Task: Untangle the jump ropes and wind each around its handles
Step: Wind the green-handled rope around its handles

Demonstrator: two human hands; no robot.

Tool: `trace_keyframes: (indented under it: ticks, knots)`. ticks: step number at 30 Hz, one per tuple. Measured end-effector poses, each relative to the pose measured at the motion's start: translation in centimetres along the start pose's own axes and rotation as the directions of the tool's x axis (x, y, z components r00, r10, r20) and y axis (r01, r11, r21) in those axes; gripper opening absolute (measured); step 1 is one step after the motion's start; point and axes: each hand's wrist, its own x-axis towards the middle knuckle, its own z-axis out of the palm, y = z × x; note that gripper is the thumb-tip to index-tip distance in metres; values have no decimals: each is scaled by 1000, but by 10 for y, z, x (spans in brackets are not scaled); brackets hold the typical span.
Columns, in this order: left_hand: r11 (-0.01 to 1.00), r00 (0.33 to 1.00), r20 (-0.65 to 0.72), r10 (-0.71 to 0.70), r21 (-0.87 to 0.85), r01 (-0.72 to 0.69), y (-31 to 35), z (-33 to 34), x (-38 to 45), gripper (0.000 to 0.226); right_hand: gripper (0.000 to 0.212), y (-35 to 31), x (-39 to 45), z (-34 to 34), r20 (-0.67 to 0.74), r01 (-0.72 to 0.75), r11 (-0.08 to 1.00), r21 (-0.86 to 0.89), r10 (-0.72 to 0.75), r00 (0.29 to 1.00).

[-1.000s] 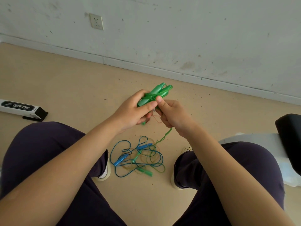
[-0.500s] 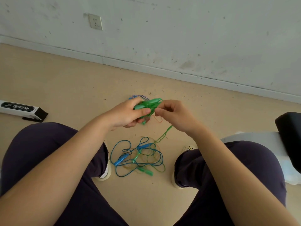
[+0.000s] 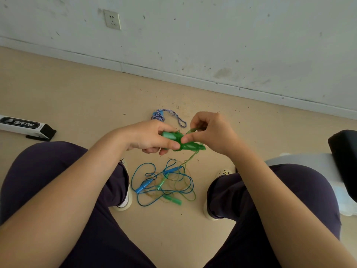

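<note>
Above the tangled ropes on the floor, the left hand grips green handles; the right hand pinches their green cord.

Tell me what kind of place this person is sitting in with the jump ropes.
Probably a plain indoor room, sparsely furnished. The scuffed white painted wall carries a white wall power socket, a pale baseboard runs along the dusty beige floor, and tangled ropes lie on that floor.
</note>
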Motion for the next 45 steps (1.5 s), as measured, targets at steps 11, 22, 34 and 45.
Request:
trace_keyframes:
  ticks: [11,22,34,45]
  knots:
    - [977,989,20,147,-162,-142,3,8,-2,2,30,4,1,-1,266,-126,895,428,8,964]
    - [968,998,-59,24,-248,-38,6,6,2,51,19,10,7,-3,83,-86,814,574,47,995]
    - [965,994,-74,75,-244,-91,5,17,5,39,10,10,6,0,143,-124,716,687,35,989]
    - [854,752,-659,-19,-402,-331,0,-4,12,27,11,11,2,18,150,-170,809,562,102,983]
